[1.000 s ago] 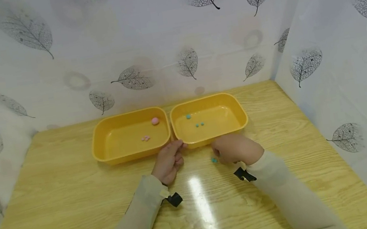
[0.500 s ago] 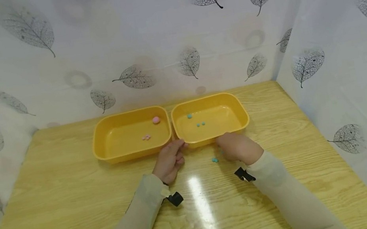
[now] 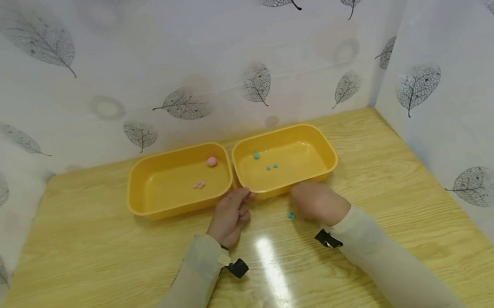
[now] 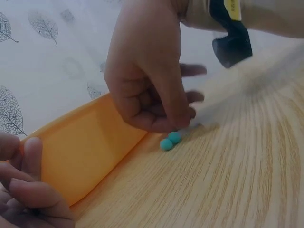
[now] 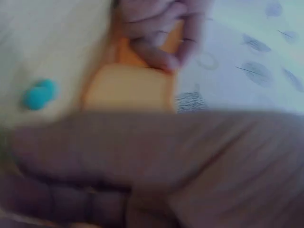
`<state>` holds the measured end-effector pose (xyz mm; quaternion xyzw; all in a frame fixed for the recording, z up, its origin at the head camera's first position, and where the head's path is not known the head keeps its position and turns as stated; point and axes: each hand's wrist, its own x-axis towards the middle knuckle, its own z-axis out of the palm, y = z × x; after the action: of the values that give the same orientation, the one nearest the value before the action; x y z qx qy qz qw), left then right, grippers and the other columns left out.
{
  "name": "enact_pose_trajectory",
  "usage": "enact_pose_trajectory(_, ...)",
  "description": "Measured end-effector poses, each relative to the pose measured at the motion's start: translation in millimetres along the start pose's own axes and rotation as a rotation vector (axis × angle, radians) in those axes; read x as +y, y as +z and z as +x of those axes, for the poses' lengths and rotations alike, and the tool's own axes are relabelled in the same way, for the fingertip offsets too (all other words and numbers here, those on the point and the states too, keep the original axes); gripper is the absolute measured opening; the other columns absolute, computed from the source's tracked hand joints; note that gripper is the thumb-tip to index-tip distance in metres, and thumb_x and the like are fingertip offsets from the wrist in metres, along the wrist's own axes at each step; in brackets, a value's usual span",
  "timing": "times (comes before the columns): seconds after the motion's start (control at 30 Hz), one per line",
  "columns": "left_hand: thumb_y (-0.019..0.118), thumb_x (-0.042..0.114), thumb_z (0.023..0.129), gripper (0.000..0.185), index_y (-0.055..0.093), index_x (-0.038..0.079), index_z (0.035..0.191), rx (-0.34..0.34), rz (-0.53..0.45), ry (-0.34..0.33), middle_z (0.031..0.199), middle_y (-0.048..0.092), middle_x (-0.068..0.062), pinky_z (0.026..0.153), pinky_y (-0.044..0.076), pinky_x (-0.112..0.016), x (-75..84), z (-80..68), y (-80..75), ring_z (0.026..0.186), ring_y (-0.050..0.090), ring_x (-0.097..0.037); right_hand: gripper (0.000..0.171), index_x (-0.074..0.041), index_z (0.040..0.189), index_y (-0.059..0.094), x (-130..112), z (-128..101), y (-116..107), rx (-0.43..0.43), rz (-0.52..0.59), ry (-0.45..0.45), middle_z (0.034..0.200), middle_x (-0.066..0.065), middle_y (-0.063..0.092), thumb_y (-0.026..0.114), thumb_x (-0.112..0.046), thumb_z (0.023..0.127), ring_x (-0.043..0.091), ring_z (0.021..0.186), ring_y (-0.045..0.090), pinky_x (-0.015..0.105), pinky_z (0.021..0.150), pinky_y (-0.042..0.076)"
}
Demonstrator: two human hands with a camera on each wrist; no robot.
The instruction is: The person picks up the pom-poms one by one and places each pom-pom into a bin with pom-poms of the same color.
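Note:
My left hand pinches the near left rim of the right yellow tray between thumb and fingers, as the left wrist view also shows. In front of that tray, my right hand reaches down to the wooden table with thumb and forefinger brought together. Two small teal balls lie side by side on the wood, right below those fingertips. I cannot tell whether the right fingertips hold another ball, since thumb and knuckles hide the spot. Inside the right tray lie a larger teal ball and two smaller ones.
A left yellow tray stands beside the right one. It holds a pink ball and several tiny pink pieces. White leaf-printed curtain closes off the back and sides of the table.
A teal spot seen beside the right fingers half a second ago is now out of sight. The right hand has shifted only slightly; the left hand keeps its hold on the tray rim.

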<state>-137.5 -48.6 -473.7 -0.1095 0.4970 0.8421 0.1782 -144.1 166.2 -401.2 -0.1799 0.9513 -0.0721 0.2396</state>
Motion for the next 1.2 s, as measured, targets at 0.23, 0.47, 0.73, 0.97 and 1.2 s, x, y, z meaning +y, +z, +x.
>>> enact_pose_trajectory(0.23,0.058,0.017,0.107,0.018,0.069,0.015,0.093,0.002,-0.001,-0.009,0.088,0.067,0.006,0.051,0.033,-0.017,1.2,0.8,-0.2,0.055,0.034,-0.004,0.016,-0.016,0.082,0.062,15,-9,-29,0.107,0.225,-0.341,0.072,-0.006,0.054,0.063,-0.003,0.091,0.01,0.062,0.048,0.028,0.061,0.043)
enact_pose_trajectory(0.47,0.057,0.017,0.108,0.018,0.068,0.015,0.093,0.002,0.002,-0.017,0.089,0.067,0.006,0.052,0.033,-0.017,2.6,0.6,-0.7,0.056,0.034,-0.004,0.006,-0.012,0.097,0.069,24,-1,-39,0.475,0.236,-0.34,0.09,-0.002,0.068,0.066,-0.008,0.093,0.022,0.084,0.062,0.036,0.077,0.051)
enact_pose_trajectory(0.73,0.057,0.017,0.108,0.018,0.068,0.015,0.093,-0.001,0.003,-0.02,0.09,0.067,0.005,0.052,0.035,-0.017,3.3,1.0,-0.4,0.057,0.036,-0.004,0.009,-0.009,0.105,0.072,37,11,-35,0.718,0.231,-0.24,0.098,0.003,0.072,0.069,-0.012,0.097,0.025,0.088,0.067,0.038,0.07,0.054)
enact_pose_trajectory(0.97,0.056,0.017,0.108,0.019,0.067,0.014,0.093,0.003,0.001,-0.026,0.089,0.067,0.005,0.051,0.034,-0.016,3.6,2.2,-0.6,0.057,0.036,-0.004,0.007,-0.011,0.102,0.072,42,17,-32,0.724,0.23,-0.234,0.096,0.002,0.072,0.069,-0.014,0.097,0.023,0.086,0.066,0.038,0.07,0.054)
enact_pose_trajectory(1.2,0.056,0.018,0.108,0.017,0.067,0.014,0.095,-0.004,0.006,-0.025,0.089,0.068,0.005,0.051,0.036,-0.016,3.5,1.9,-1.1,0.057,0.037,-0.003,0.008,-0.013,0.1,0.072,44,21,-30,0.703,0.228,-0.207,0.095,0.001,0.072,0.068,-0.021,0.099,0.022,0.085,0.065,0.038,0.07,0.054)
